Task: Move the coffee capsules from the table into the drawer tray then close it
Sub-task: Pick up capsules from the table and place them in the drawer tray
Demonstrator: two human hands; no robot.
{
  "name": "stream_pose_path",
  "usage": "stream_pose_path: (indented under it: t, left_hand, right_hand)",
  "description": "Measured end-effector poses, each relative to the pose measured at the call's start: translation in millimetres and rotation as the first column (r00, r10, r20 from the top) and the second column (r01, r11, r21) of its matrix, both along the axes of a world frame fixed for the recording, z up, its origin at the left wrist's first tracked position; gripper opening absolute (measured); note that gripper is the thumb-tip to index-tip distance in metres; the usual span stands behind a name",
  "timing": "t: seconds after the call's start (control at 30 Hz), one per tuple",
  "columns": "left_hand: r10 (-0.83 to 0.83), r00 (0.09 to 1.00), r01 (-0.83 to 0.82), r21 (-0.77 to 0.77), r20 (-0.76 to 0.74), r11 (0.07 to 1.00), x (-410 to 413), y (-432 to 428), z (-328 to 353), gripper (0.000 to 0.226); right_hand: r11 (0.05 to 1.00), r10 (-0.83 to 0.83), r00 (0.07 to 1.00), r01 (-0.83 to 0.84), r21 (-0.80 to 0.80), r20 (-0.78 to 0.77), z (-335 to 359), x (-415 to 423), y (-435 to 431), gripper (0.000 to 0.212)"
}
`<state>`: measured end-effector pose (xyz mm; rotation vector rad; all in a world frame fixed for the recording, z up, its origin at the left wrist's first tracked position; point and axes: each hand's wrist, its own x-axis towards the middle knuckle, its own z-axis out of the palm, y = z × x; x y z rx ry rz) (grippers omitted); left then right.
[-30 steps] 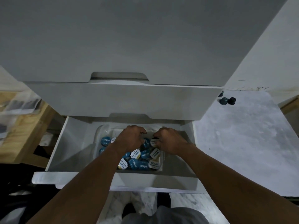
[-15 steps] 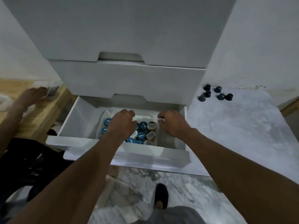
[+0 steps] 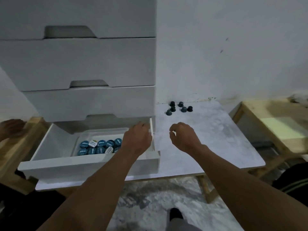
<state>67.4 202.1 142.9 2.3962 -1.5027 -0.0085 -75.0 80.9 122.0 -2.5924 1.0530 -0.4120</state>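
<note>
Both grips empty: left hand [image 3: 136, 140] curled over drawer [image 3: 55, 147], right hand [image 3: 184, 139] half-spread above tabletop [image 3: 216, 139]. Risk: knocking upright capsules [image 3: 179, 107] rolling; shutting drawer early.

Left hand [image 3: 137, 140] covers right end of the tray [image 3: 83, 139] in the drawer [image 3: 55, 162], so capsules [image 3: 98, 146] under it are hidden, count unclear. Capsule print too blurry to read. Another person's hand [image 3: 11, 128], left of drawer, cut off by frame edge. Right hand [image 3: 184, 139], right of drawer: palm side unseen.
</note>
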Motion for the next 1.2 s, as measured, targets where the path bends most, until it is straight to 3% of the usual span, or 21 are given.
stream_pose_path:
  t: [0.27,0.63,0.9,1.2]
  left_hand:
    - [-0.114,0.992,0.113,0.038,0.047,0.993,-61,-76,-6,0.026]
    - [0.006,1.0,-0.007,0.127,0.008,0.992,-126,-223,-25,0.027]
    - [0.07,0.997,-0.066,0.208,-0.011,0.976,-118,-282,-40,0.024]
    - [0.126,0.99,-0.107,0.254,-0.06,0.961,-52,-347,-79,0.025]
  right_hand:
    - [0.998,-0.056,0.998,0.056,-0.002,-0.006,-10,-58,-62,0.023]
    - [0.998,-0.03,0.992,0.036,0.047,-0.124,-21,-130,-219,0.023]
    - [0.992,0.057,0.988,-0.04,0.122,-0.143,-38,-113,-282,0.027]
    - [0.975,0.093,0.973,-0.047,0.215,-0.21,-72,-52,-340,0.027]
